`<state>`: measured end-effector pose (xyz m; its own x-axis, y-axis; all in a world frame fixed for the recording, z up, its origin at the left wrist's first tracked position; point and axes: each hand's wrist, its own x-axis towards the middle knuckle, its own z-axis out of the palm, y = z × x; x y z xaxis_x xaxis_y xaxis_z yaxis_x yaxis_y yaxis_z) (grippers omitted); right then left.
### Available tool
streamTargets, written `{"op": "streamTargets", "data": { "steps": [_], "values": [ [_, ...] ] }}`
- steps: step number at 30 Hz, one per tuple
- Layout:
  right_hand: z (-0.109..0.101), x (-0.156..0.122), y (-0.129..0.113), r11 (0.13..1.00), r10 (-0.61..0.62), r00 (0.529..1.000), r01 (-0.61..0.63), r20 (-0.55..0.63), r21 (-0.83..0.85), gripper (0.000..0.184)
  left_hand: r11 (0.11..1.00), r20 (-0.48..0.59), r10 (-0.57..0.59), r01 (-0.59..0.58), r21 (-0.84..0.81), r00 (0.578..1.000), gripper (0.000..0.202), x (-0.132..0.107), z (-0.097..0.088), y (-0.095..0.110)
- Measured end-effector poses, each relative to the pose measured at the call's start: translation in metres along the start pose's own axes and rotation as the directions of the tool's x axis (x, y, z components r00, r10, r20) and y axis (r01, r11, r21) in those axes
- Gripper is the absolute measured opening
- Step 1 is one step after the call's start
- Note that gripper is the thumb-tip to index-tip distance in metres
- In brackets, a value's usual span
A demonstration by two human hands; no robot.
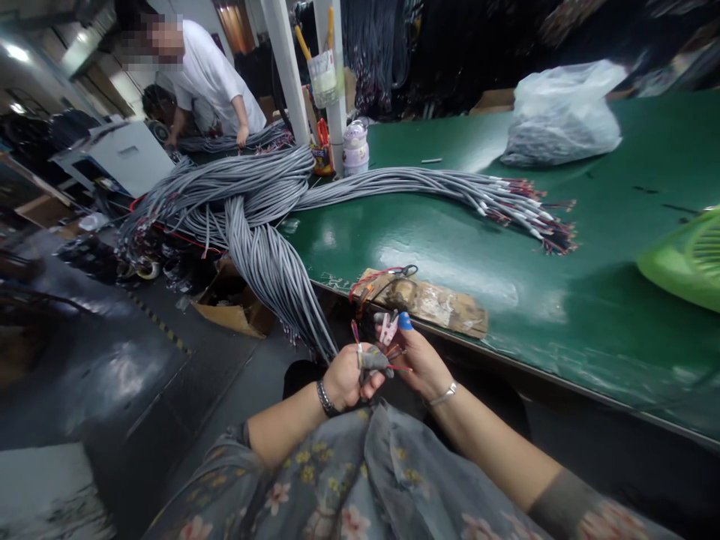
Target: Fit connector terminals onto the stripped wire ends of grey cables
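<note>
My left hand (352,375), with grey covers on its fingers, is closed around a bunch of thin coloured wires (397,367) in front of my body. Beside it, my right hand (424,361) has a blue cover on the thumb tip. Its thumb and fingers close about a small pink clip (388,328); the fingers behind are partly hidden. Just beyond the hands lies a worn wooden board (442,304) at the table edge, with red and black leads (388,279) on its left end.
Thick bundles of grey cable (270,247) drape over the green table (450,232) and hang off its edge at left. Further off are a white plastic bag (562,112), a lilac container (355,148) and a green basket (689,255). A person in white (217,71) handles cables at back left.
</note>
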<state>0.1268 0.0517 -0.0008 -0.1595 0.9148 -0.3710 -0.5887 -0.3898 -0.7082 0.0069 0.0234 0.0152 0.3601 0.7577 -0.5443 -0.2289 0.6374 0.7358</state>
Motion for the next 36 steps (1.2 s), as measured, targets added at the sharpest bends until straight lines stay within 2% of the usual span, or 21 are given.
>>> {"op": "streamTargets", "data": {
  "steps": [3, 6, 11, 15, 18, 20, 21, 23, 26, 31, 36],
  "values": [
    [0.001, -0.005, -0.002, 0.997, 0.043, 0.999, -0.043, 0.001, 0.066, 0.040, 1.000, -0.003, 0.021, -0.021, 0.012, 1.000, 0.028, -0.003, 0.000, -0.001],
    [0.001, -0.010, -0.004, 0.994, 0.079, 0.995, -0.083, 0.062, 0.077, 0.044, 0.998, -0.006, 0.062, -0.062, 0.017, 0.998, 0.033, -0.010, 0.001, -0.003],
    [0.000, -0.010, -0.004, 0.993, 0.076, 0.992, -0.084, 0.099, 0.082, 0.032, 0.993, -0.062, 0.121, -0.121, 0.000, 0.991, 0.037, -0.020, 0.006, -0.008],
    [-0.002, -0.010, 0.000, 0.998, -0.010, 0.999, 0.006, 0.053, 0.059, 0.037, 0.978, -0.136, 0.197, -0.204, -0.046, 0.971, 0.038, -0.018, 0.011, -0.011],
    [-0.005, -0.010, 0.005, 0.985, -0.170, 0.985, 0.169, -0.036, -0.027, 0.040, 0.970, -0.160, 0.213, -0.228, -0.079, 0.964, 0.039, -0.013, 0.014, -0.013],
    [-0.006, -0.009, 0.006, 0.973, -0.227, 0.972, 0.224, -0.057, -0.056, 0.040, 0.971, -0.161, 0.206, -0.222, -0.086, 0.965, 0.039, -0.010, 0.015, -0.014],
    [-0.006, -0.008, 0.006, 0.978, -0.207, 0.977, 0.206, -0.041, -0.047, 0.040, 0.972, -0.160, 0.200, -0.216, -0.088, 0.967, 0.038, -0.009, 0.015, -0.014],
    [-0.005, -0.007, 0.005, 0.996, -0.093, 0.995, 0.093, 0.029, 0.006, 0.040, 0.975, -0.158, 0.188, -0.204, -0.093, 0.969, 0.039, -0.008, 0.016, -0.013],
    [-0.002, -0.004, 0.003, 0.996, 0.033, 0.994, -0.042, 0.104, 0.083, 0.035, 0.975, -0.169, 0.173, -0.192, -0.107, 0.970, 0.040, -0.007, 0.017, -0.012],
    [-0.001, -0.001, 0.003, 0.983, 0.071, 0.994, -0.084, 0.088, 0.161, 0.028, 0.980, -0.159, 0.155, -0.172, -0.099, 0.975, 0.040, -0.004, 0.016, -0.014],
    [-0.004, -0.003, 0.006, 0.971, 0.096, 0.994, -0.106, 0.056, 0.215, 0.033, 0.984, -0.146, 0.156, -0.167, -0.063, 0.977, 0.038, -0.007, 0.013, -0.017]
  ]
}}
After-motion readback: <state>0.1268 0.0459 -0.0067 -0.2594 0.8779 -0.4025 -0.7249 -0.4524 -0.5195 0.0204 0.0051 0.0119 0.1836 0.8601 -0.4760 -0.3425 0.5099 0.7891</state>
